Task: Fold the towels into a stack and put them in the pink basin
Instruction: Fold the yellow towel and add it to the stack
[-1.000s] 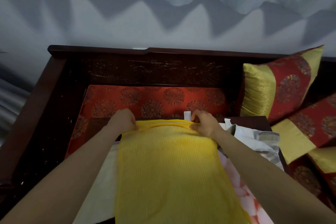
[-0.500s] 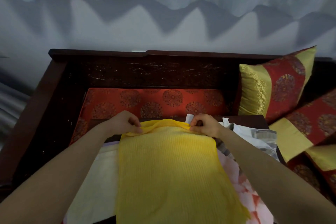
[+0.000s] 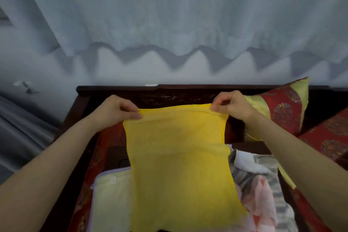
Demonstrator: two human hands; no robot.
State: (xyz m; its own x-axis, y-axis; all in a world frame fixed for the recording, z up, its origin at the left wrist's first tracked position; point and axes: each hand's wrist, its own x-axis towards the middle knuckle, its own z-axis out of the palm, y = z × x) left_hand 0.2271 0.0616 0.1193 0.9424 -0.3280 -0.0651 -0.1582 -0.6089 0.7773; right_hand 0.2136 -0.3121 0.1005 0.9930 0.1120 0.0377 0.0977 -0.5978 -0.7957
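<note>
A yellow ribbed towel (image 3: 178, 160) hangs in the middle of the view, lifted by its far edge. My left hand (image 3: 114, 111) pinches its top left corner and my right hand (image 3: 233, 107) pinches its top right corner. Under it on the left lies a pale cream towel (image 3: 111, 198). On the right lies a crumpled heap of a grey-striped white towel (image 3: 254, 165) and a pink flowered towel (image 3: 259, 199). No pink basin is in view.
A dark wooden sofa frame (image 3: 169, 88) runs across the back, with a red patterned seat cushion (image 3: 111, 135) below it. Red and gold pillows (image 3: 282, 107) lean at the right. Grey curtains (image 3: 169, 15) hang behind.
Both hands have raised the yellow towel's far edge off the pile and spread apart, so the towel now hangs upright. The view has tilted upward.
</note>
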